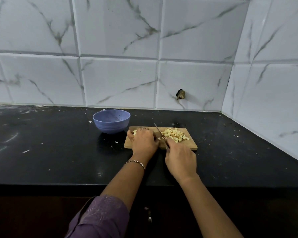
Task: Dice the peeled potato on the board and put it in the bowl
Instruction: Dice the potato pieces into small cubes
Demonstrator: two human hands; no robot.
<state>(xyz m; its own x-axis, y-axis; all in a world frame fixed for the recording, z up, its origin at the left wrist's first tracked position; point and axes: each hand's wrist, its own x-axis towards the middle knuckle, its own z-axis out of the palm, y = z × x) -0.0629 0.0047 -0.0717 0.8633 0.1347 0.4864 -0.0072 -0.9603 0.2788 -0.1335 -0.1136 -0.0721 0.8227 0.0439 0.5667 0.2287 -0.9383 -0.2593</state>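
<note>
Pins potato piece (134, 132) under curled left grip (143, 141) at left end of board (191, 146). Clasps knife (159, 133) in right grip (180, 160), blade just right of left grip. Shows diced heap (174, 136) on board beyond right grip; bowl (111, 121) on counter (58, 152), just beside board's far left corner.

A black speckled countertop (58, 152) meets white marble-veined wall tiles (117, 79) that turn a right-hand corner.
</note>
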